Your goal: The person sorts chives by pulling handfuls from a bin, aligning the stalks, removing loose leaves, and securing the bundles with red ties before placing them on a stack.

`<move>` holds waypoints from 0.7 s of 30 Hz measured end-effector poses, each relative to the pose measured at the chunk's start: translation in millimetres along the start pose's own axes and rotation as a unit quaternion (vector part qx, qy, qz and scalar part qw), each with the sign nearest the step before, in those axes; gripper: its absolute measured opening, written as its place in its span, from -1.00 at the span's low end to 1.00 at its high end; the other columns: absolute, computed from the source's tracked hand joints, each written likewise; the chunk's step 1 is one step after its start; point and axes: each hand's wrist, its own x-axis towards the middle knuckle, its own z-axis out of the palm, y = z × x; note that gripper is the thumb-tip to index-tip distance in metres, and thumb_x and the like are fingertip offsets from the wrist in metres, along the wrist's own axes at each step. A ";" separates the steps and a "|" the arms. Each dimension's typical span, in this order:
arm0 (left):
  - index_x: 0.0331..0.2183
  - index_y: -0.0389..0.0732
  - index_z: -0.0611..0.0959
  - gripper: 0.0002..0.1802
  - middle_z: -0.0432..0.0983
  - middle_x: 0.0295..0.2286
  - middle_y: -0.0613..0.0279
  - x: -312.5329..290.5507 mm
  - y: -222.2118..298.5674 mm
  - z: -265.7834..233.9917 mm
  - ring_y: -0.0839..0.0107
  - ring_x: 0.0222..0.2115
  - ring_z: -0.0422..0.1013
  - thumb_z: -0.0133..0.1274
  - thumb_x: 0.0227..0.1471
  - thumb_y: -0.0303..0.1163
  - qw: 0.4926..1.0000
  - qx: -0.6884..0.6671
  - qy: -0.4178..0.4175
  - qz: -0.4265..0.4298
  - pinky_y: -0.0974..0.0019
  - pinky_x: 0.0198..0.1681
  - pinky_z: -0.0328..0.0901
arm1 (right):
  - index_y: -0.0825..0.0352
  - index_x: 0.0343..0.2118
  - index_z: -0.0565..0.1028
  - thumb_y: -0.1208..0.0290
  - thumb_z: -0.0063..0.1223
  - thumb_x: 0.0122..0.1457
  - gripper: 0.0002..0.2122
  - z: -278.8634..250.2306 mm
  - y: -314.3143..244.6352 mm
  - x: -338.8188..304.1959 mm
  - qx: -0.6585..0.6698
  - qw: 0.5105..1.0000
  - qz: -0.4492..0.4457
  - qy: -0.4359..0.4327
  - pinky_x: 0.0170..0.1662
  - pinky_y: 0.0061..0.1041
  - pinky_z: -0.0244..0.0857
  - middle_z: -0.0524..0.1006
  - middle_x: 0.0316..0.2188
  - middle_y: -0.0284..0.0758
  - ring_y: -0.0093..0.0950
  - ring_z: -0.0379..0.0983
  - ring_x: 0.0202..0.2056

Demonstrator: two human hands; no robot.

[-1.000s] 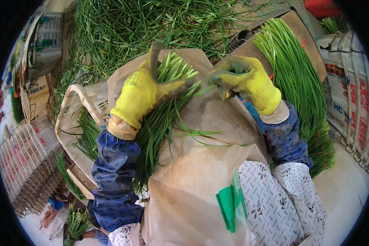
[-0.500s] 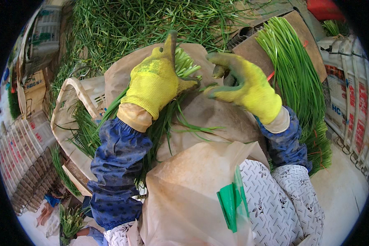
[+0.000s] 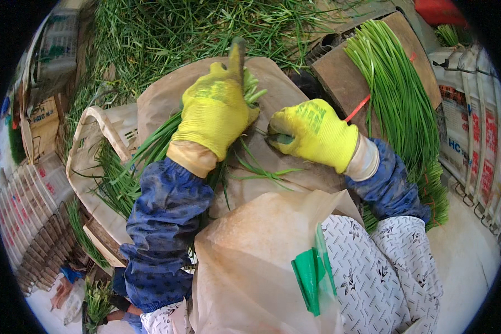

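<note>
My left hand (image 3: 214,108), in a yellow work glove, is wrapped round a bunch of garlic chives (image 3: 252,89). The pale cut ends poke out past the thumb side, and the green leaves trail down to the left; the index finger points away from me. To the right, my gloved right hand (image 3: 312,133) is closed, its fingertips curled together facing the bunch. Whatever it may pinch is hidden, though a thin strand shows by the fingertips. A few loose leaves (image 3: 267,173) lie below the hands on the brown sheet (image 3: 281,78) over my lap.
A large tied bundle of chives (image 3: 392,83) rests on a brown board (image 3: 339,83) at right. Loose green trimmings (image 3: 195,28) cover the ground ahead. A white-handled basket (image 3: 80,145) with chives stands at left. Crates (image 3: 473,133) stand farther right. Another person's hand (image 3: 61,292) shows lower left.
My right hand has turned and its spread fingers have closed, a little lower and nearer the bunch. The left hand keeps its hold, having shifted only slightly.
</note>
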 end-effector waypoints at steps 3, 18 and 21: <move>0.28 -0.04 0.06 0.10 0.50 -0.19 0.01 -3.9 -12.1 -2.3 0.05 -0.24 0.49 0.31 -0.23 -0.19 0.995 -0.084 0.046 -0.016 0.17 -0.20 0.38 | 0.30 -0.39 0.54 0.26 0.15 -0.03 -0.78 -14.2 5.1 0.0 0.111 0.994 0.005 -0.008 -0.37 -0.24 0.33 0.52 -0.52 -0.15 -0.15 0.47 -0.43; 0.24 -0.18 0.09 0.19 0.42 -0.20 -0.03 -19.4 -15.3 -3.9 -0.04 -0.22 0.38 0.35 -0.42 -0.30 0.991 -0.094 0.041 0.087 0.06 -0.15 0.31 | 0.25 -0.28 0.52 0.24 0.12 0.02 -0.75 -78.2 106.9 60.1 -0.290 0.932 0.129 0.176 -0.34 -0.25 0.41 0.58 -0.44 -0.16 -0.17 0.54 -0.38; 0.24 -0.20 0.08 0.19 0.42 -0.20 -0.04 -21.7 -16.1 -5.7 -0.04 -0.21 0.38 0.35 -0.42 -0.30 0.992 -0.099 0.039 0.073 0.06 -0.15 0.31 | 0.24 0.07 0.37 0.19 0.15 0.08 -0.51 -73.8 105.1 77.1 -0.133 0.956 0.153 0.211 -0.25 -0.38 0.42 0.58 -0.27 -0.17 -0.36 0.56 -0.31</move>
